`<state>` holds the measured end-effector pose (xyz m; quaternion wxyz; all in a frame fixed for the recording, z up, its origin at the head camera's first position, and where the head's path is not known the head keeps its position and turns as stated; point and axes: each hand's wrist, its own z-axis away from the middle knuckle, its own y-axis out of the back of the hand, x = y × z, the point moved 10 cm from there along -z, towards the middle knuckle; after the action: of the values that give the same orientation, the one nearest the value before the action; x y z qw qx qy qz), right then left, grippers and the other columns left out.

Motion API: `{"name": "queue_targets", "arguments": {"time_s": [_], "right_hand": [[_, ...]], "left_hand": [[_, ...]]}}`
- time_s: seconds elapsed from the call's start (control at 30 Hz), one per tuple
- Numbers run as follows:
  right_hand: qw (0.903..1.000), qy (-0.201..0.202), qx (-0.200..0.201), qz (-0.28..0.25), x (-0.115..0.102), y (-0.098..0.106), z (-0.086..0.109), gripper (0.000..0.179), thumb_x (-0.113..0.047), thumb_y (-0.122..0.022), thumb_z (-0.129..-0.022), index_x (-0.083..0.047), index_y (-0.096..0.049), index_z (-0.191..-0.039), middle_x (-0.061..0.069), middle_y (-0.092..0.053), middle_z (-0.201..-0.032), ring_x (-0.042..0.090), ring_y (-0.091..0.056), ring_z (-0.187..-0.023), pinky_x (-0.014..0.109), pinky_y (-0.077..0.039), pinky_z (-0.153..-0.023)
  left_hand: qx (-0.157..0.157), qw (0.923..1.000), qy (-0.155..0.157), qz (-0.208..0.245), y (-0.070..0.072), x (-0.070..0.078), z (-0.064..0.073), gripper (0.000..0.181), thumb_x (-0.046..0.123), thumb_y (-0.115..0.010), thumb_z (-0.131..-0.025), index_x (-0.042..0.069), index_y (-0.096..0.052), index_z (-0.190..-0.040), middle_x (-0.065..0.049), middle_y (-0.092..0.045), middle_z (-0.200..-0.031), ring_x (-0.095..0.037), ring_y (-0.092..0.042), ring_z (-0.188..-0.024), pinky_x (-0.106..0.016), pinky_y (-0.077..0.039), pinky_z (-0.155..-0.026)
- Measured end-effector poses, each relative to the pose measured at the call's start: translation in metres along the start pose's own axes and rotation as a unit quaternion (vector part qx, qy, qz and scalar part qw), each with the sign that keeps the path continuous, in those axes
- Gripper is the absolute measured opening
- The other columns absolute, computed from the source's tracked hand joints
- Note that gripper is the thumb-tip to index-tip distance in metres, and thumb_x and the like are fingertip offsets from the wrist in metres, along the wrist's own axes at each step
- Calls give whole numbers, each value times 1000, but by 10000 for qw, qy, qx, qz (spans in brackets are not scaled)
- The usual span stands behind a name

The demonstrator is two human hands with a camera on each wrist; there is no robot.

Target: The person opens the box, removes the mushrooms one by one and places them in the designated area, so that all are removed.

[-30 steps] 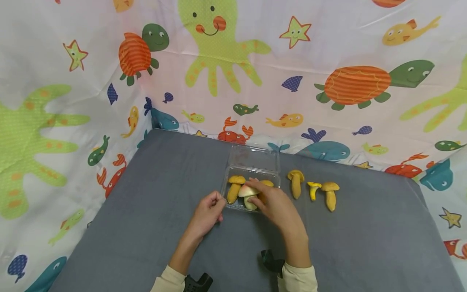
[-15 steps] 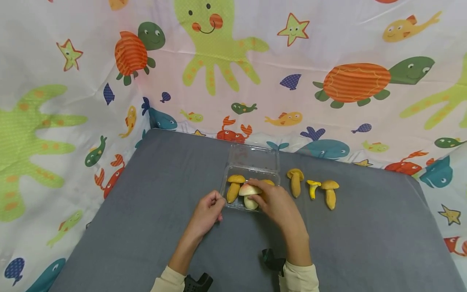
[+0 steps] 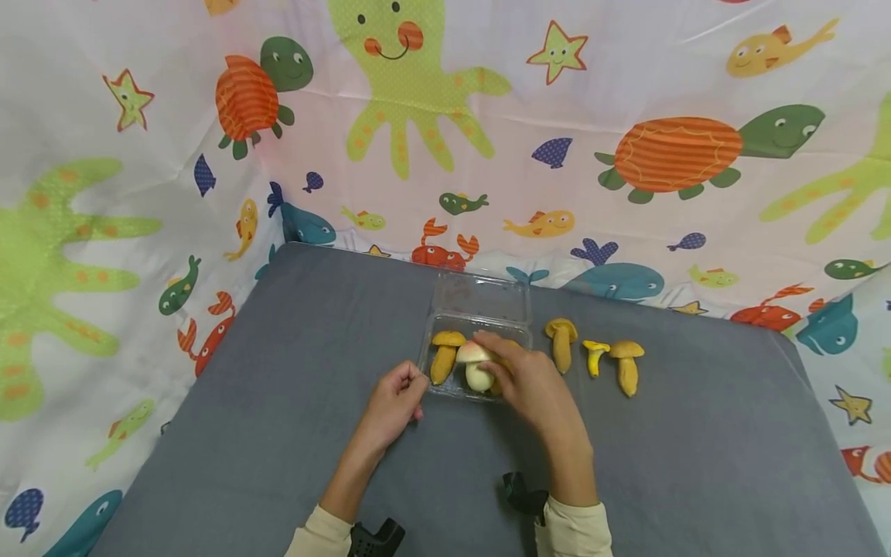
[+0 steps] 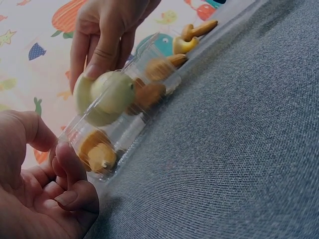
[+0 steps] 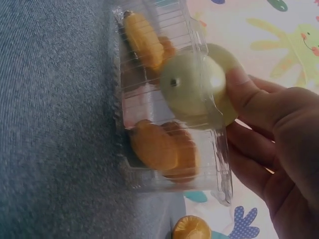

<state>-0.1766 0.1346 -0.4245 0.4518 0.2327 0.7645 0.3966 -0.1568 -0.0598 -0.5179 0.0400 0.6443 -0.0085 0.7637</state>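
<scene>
A clear plastic box point(image 3: 448, 392) with its lid point(image 3: 480, 298) folded back stands on the table. My left hand point(image 3: 397, 401) pinches the box's front left corner between thumb and forefinger, as the left wrist view shows. My right hand point(image 3: 534, 383) holds a pale toy mushroom point(image 3: 478, 375) by its cap, pinkish on top, with the round stem down inside the box. The right wrist view shows this pale stem point(image 5: 187, 82) through the clear wall, between two brown mushrooms. One brown mushroom point(image 3: 445, 357) lies at the left of the box; the other point(image 5: 159, 147) is mostly behind my right hand in the head view.
Right of the box lie a brown mushroom point(image 3: 561, 344), a small yellow mushroom point(image 3: 595, 357) and another brown mushroom point(image 3: 627, 367). A grey cloth point(image 3: 313, 325) covers the table. A printed curtain point(image 3: 411, 201) with sea animals hangs along the back and left edges.
My right hand has shifted the pale mushroom slightly to the right and away from the front wall of the box. The left hand stays at the corner. The head view has moved a little.
</scene>
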Motion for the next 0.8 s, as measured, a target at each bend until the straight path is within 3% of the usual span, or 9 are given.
{"name": "queue_targets", "arguments": {"time_s": [0.13,0.37,0.47,0.57,0.63,0.73,0.8], "right_hand": [[9999,71,54,-93,-2,5,0,47,-18,-74,-100,-20,-64,-147,3,-66,-144,16,-75,-83,39,-61,-80],[9996,28,261,-121,-4,21,6,48,-18,-72,-101,-22,-62,-148,4,-65,-145,20,-77,-94,43,-61,-83],[9989,12,474,-28,-3,31,10,48,-18,-73,-100,-22,-63,-147,2,-67,-143,16,-72,-79,40,-60,-77],[9973,61,723,65,-1,41,14,48,-16,-75,-99,-21,-64,-146,1,-68,-141,9,-52,-58,35,-52,-65],[9959,105,884,142,0,47,17,49,-15,-76,-98,-21,-65,-145,0,-68,-141,6,-44,-55,32,-49,-63],[9936,135,1110,177,1,55,20,50,-12,-78,-96,-20,-66,-144,1,-68,-141,8,-52,-55,34,-52,-62],[9918,137,1254,217,2,61,21,51,-10,-79,-95,-19,-67,-143,1,-69,-140,12,-64,-65,36,-55,-65]], "left_hand": [[28,10000,12,-6,1,0,-1,19,9,-59,-100,10,-53,-82,-3,-52,-64,-17,-57,-56,-25,-44,-57],[73,10000,56,25,2,-2,-1,19,7,-59,-99,9,-53,-82,-2,-52,-64,-16,-56,-56,-24,-43,-57],[103,9999,36,31,2,-1,-1,19,7,-59,-99,9,-53,-81,-1,-52,-63,-15,-55,-55,-24,-42,-56],[92,10000,15,35,1,-1,-1,19,7,-59,-99,9,-53,-81,-1,-52,-62,-14,-55,-55,-23,-41,-56],[90,10000,7,44,1,-1,-1,19,6,-59,-98,9,-53,-81,-1,-51,-63,-14,-55,-55,-23,-41,-55],[76,10000,-1,52,0,-1,-1,19,6,-59,-99,9,-53,-81,-1,-51,-64,-14,-55,-55,-23,-41,-55],[85,10000,-7,39,1,-1,-1,19,6,-60,-99,9,-53,-82,-1,-52,-64,-15,-55,-55,-24,-41,-56]]}}
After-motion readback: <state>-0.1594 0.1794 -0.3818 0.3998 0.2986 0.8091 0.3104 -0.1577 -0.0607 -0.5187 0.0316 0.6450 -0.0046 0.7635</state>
